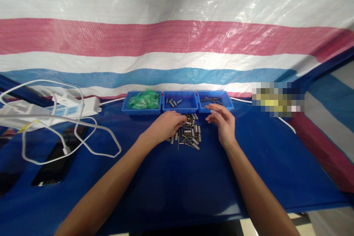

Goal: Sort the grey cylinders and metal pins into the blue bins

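Note:
A mixed pile of grey cylinders and thin brass-coloured pins (190, 134) lies on the dark blue table. My left hand (166, 125) reaches over the pile's left edge with fingers curled and pressed together; whatever is between the fingertips is hidden. To the right of the pile, my right hand (225, 125) is raised with its fingers bent but apart, and nothing shows in it. It is just in front of the right blue tray (230, 106), where several thin pins lie. The middle blue tray (189, 104) holds several grey cylinders.
The left blue tray (142, 111) is filled with green plastic packets (145, 99). At the left are a white power strip (88, 106), looped white cables (116, 140) and a black phone (52, 166). A striped sheet (177, 37) hangs behind; a blurred patch covers something at the right.

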Tool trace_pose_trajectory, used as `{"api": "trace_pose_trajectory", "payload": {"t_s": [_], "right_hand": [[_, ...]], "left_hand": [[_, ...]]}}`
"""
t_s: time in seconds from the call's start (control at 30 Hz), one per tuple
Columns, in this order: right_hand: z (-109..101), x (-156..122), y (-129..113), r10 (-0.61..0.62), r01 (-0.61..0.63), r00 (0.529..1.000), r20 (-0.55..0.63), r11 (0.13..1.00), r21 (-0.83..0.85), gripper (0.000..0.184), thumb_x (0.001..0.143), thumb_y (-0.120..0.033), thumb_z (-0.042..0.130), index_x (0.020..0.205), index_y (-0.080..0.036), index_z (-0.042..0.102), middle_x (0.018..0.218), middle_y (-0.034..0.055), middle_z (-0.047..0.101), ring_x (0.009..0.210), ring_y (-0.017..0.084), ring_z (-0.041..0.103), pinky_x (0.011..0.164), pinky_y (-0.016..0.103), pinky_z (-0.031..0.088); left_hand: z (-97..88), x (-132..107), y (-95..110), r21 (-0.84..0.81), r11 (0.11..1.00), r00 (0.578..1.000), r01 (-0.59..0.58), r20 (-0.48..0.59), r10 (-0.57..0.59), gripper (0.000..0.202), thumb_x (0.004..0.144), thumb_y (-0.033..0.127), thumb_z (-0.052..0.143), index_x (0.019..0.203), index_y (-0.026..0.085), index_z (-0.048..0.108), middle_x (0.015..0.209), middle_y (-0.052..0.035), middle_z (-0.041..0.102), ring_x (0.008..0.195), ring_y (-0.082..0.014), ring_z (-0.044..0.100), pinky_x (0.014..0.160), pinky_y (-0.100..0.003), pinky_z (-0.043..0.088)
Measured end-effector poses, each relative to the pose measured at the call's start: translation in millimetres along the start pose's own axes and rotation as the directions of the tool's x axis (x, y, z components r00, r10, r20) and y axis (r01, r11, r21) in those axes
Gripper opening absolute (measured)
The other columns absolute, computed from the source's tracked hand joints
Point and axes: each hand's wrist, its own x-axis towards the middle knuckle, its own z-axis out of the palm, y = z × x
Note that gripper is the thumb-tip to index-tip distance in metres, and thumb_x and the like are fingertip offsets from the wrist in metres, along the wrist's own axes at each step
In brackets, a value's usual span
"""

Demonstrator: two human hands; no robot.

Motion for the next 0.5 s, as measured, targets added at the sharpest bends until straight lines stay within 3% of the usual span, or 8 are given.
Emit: {"api": "trace_pose_trajectory", "payload": {"t_s": [0.27,0.5], "right_hand": [[0.0,-0.1,1.1,0.005,-0.005,1.0,0.008,1.0,0.003,0.026,0.085,-0.034,0.076,0.108,-0.023,0.076,0.111,0.0068,0.077,0.065,0.015,0.068,0.058,0.03,0.052],[1.0,0.2,1.5,0.016,-0.016,1.0,0.004,1.0,0.009,0.026,0.084,-0.034,0.076,0.108,-0.023,0.077,0.106,0.0057,0.078,0.064,0.014,0.068,0.058,0.029,0.051]], "left_hand": [[0.6,-2.3,-1.5,0.012,0.997,0.997,0.075,0.01,-0.075,0.02,0.09,0.017,0.071,0.108,0.023,0.078,0.097,-0.0067,0.079,0.091,-0.0231,0.074,0.079,-0.029,0.053],[5.4,-1.5,-1.0,0.005,0.997,0.997,0.078,0.029,-0.078,0.026,0.09,0.011,0.066,0.111,0.021,0.077,0.099,-0.0076,0.078,0.089,-0.0221,0.073,0.077,-0.028,0.052]]}}
